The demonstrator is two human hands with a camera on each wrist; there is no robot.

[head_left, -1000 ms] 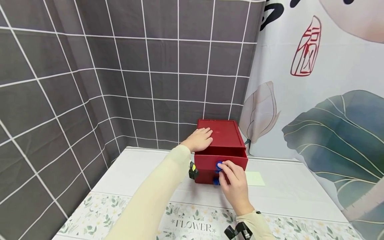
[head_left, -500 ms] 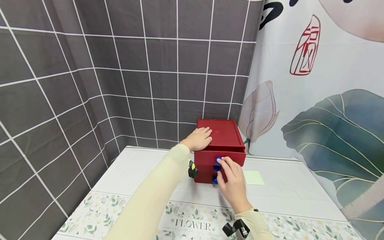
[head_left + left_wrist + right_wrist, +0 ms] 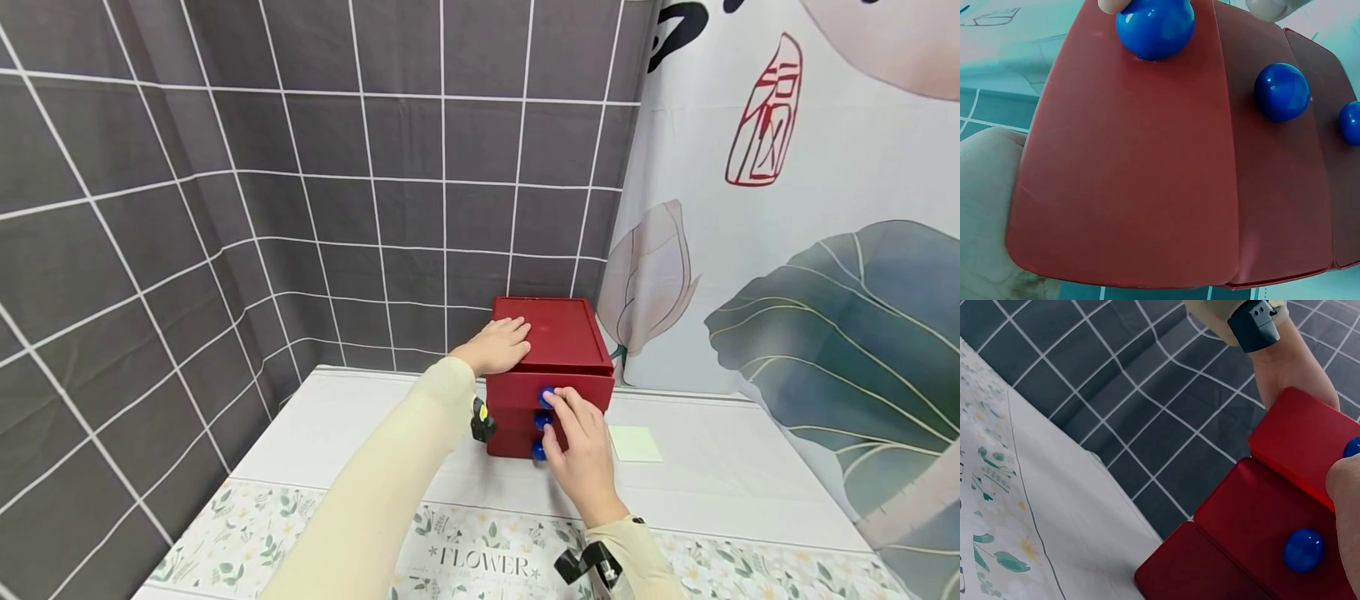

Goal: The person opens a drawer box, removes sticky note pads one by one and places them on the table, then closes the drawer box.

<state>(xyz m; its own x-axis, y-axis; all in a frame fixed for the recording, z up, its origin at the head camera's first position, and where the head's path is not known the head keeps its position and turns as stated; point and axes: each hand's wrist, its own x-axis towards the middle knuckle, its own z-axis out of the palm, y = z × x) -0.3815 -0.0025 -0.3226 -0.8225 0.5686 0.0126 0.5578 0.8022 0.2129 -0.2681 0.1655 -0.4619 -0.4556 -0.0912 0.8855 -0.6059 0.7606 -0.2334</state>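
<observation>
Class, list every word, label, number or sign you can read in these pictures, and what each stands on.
"FLOWER": on the table's floral band.
Faint line below it: too small to read.
Red character on the white curtain: stylised, not surely readable.
Black strokes at the curtain's top: cut off, unreadable.
Red drawer box: no readable text.

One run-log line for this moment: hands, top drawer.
left hand: rests atop box | right hand: touches top knob | top drawer: slightly out | green slip: on table
</observation>
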